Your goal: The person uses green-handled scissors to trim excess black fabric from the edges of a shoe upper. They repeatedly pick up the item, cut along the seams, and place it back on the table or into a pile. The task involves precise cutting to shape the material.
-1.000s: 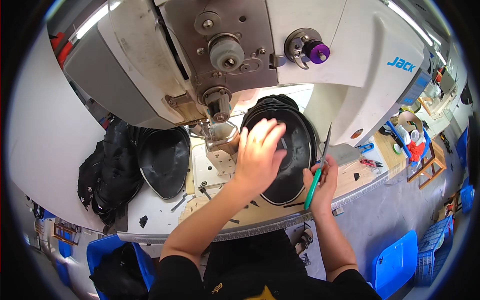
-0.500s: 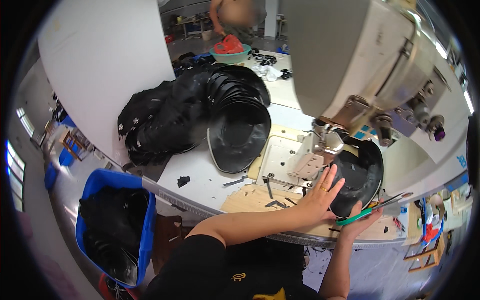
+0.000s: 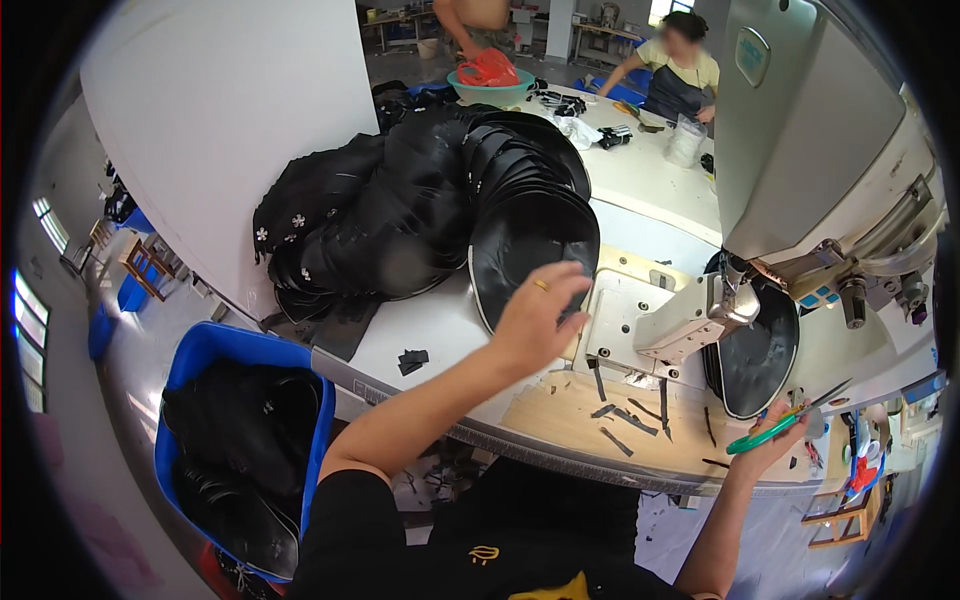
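Note:
My left hand (image 3: 541, 318), fingers apart and slightly bent, hovers over the front of a stack of black oval leather-like pieces (image 3: 540, 235); whether it touches them I cannot tell. Green-handled scissors (image 3: 765, 436) are in my right hand (image 3: 768, 452), blades pointing right. Just above that hand, one black oval piece (image 3: 757, 350) with a pale edge hangs at the sewing machine (image 3: 725, 305). The machine's arm hides part of this piece.
Black patterned pieces (image 3: 335, 205) are heaped left of the stack. Dark scraps (image 3: 632, 420) litter the wooden board (image 3: 560, 415). A blue bin (image 3: 325, 420) of black pieces stands lower left. Beyond the table are a turquoise basin (image 3: 490, 95) and two people, one seated (image 3: 680, 75).
My left hand has left the piece at the machine and moved left to the stack. My right hand still holds the scissors. The view has shifted, bringing a seated person into sight.

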A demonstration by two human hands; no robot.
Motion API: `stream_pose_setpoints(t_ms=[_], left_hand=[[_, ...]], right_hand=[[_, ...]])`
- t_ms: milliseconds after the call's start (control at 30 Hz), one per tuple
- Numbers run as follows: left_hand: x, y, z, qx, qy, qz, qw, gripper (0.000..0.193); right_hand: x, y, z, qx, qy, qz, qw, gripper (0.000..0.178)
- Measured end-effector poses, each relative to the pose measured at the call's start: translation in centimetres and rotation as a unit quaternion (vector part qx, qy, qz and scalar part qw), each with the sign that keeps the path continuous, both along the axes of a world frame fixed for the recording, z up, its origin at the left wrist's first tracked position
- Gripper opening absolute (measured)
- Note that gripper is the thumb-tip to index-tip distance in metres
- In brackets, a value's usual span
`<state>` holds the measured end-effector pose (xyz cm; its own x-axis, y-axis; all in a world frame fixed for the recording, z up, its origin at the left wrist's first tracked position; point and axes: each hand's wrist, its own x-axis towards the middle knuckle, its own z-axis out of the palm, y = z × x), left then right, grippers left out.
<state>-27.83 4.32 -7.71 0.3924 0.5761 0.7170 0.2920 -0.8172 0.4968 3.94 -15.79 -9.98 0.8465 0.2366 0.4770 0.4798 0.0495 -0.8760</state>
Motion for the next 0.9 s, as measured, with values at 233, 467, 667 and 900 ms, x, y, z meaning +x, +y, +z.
stream_pose_setpoints(t_ms=[233, 467, 667, 900], left_hand=[[-2.5, 10.0, 0.7, 0.096, 0.028, 0.184, 0.978, 0.035], [-0.2, 14.5, 1.3, 0.145, 0.191, 0.235, 0.942, 0.03], [-0.8, 10.9, 4.5, 0.067, 0.16, 0.077, 0.982, 0.017], [-1.6, -3.0, 9.4, 0.148, 0.189, -0.06, 0.969, 0.019]], right_hand=[[-1.2, -4.3, 0.2, 0.012, -0.163, -0.066, 0.984, 0.048], [-5.5, -5.3, 2.6, 0.042, -0.105, 0.066, 0.991, 0.05], [-11.1, -2.5, 1.6, -0.056, -0.046, 0.307, 0.949, 0.065], [-15.3, 5.3, 7.3, -0.029, -0.315, 0.356, 0.879, 0.068]])
